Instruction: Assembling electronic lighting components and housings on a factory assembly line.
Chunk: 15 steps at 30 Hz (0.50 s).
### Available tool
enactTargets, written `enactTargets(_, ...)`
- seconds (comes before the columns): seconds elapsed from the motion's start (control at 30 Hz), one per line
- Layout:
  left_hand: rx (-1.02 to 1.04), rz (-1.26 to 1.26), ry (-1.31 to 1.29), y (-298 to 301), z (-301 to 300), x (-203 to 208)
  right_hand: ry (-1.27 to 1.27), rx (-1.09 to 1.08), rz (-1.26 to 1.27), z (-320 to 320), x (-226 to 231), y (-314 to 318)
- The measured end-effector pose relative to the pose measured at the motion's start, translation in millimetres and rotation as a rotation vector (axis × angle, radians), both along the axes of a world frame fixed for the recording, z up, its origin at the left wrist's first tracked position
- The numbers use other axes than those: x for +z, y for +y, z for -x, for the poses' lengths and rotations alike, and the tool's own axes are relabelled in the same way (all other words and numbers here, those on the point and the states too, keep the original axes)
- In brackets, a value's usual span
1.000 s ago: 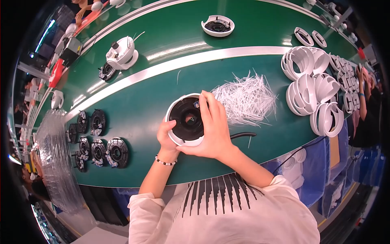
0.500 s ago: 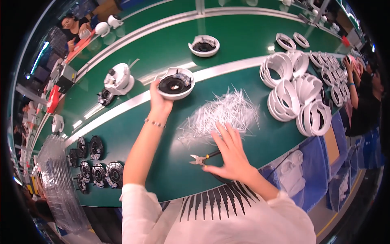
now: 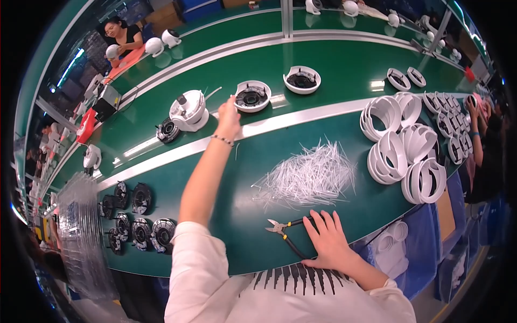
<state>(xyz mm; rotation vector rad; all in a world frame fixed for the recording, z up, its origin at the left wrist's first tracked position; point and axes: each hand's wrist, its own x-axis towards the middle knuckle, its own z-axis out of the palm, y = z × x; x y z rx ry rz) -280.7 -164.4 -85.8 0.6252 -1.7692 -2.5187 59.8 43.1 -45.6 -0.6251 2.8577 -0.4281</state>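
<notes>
My left hand (image 3: 229,119) reaches forward to the green belt, its fingers closed at the left rim of a white round housing (image 3: 262,107) with a black ring-shaped insert; part of the grip is hidden. Near the table's front edge, my right hand (image 3: 329,245) lies with fingers stretched out, beside and partly over the handles of diagonal cutters (image 3: 291,245). The cutters' open jaws point left. Beyond them is a heap of thin white plastic strips (image 3: 312,175), touched by neither hand.
Another white housing (image 3: 302,89) sits farther right on the belt; a white assembled unit (image 3: 188,112) stands left. Several black round parts (image 3: 141,231) lie at the left, near stacked clear trays (image 3: 81,237). White rings (image 3: 388,159) are grouped at right. A co-worker (image 3: 126,40) sits across.
My left hand has carried the white housing forward and set it on the belt. The right hand has come nearer the table's front edge, beside the cutters. The view has shifted.
</notes>
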Motion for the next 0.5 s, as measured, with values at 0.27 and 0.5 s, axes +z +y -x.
enactTargets(0.27,0.102,0.894,0.735,-94,-41,50,0.141,-0.012,0.207,13,-15,1)
enactTargets(0.5,-0.064,1.561,0.256,-130,-41,16,0.178,-0.187,0.416,5,-17,-1)
